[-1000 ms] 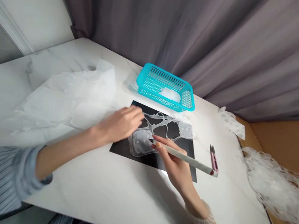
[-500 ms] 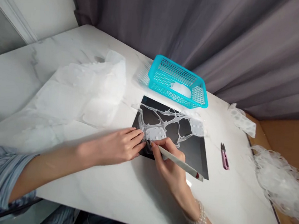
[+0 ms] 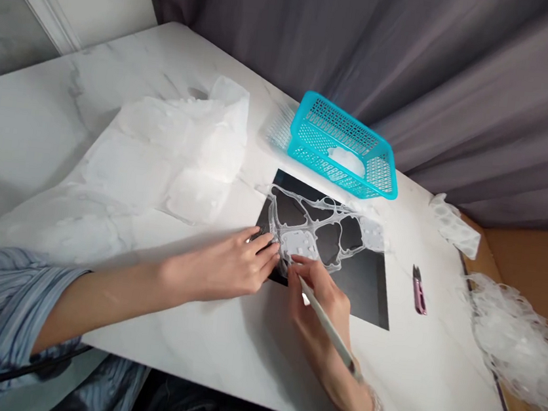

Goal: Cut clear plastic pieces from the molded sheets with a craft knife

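Note:
A black mat [image 3: 358,284] lies on the white marble table [image 3: 218,351]. On it sits a piece of white lace fabric [image 3: 321,227] with cut-out holes. My left hand [image 3: 234,267] presses its fingers flat on the fabric's near-left corner. My right hand [image 3: 317,303] grips a slim white pen-like knife [image 3: 331,331], its tip touching the fabric just right of my left fingertips.
A turquoise plastic basket [image 3: 347,148] with white scraps stands behind the mat. A large sheet of white fabric [image 3: 150,158] lies at the left. Small pink snips [image 3: 417,291] rest right of the mat. More lace [image 3: 520,339] spills over the right edge; grey curtains hang behind.
My left hand slid from the fabric's top down to its near-left corner. My right hand turned the tool so its handle now points toward me. The view shifted left.

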Available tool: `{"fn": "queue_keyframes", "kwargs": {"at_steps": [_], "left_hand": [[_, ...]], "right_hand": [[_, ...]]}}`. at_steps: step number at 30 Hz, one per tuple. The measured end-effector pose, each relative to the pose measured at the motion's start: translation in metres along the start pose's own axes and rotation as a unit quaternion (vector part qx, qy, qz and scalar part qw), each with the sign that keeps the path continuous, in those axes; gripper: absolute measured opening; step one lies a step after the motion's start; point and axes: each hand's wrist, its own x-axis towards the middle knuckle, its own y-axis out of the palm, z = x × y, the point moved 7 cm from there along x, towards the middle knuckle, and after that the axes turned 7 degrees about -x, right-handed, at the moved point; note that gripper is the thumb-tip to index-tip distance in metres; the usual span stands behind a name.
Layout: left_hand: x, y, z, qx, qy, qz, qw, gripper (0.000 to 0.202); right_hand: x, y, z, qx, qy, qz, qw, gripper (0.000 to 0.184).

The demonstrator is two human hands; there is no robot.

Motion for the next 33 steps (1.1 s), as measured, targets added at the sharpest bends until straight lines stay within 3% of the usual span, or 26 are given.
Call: {"fn": "queue_keyframes", "kwargs": {"at_steps": [8,16,22,29,33], "left_hand": [[0.000,0.003,-0.001,0.043,0.009,0.016,0.999,0.031],[0.001,0.006,0.005,-0.011,-0.034,0.037,0.999,0.031],[-0.002,0.009,0.003,-0.010,-0.031,0.026,0.999,0.032],[0.002,0.011,0.007,-0.047,-0.069,0.057,0.995,0.031],[-0.001,0.012,0.009,-0.058,-0.082,0.048,0.994,0.033]], "right_hand": [[-0.012,0.008,-0.002,-0.019,-0.075,-0.017,0.997,0.016],[-0.015,0.020,-0.010,-0.040,-0.095,0.017,0.995,0.015],[-0.013,0.023,-0.013,-0.048,-0.103,0.018,0.993,0.014],[-0.005,0.018,-0.001,-0.073,-0.134,0.011,0.988,0.016],[0.002,0.016,0.005,-0.134,-0.181,-0.010,0.974,0.025]]}}
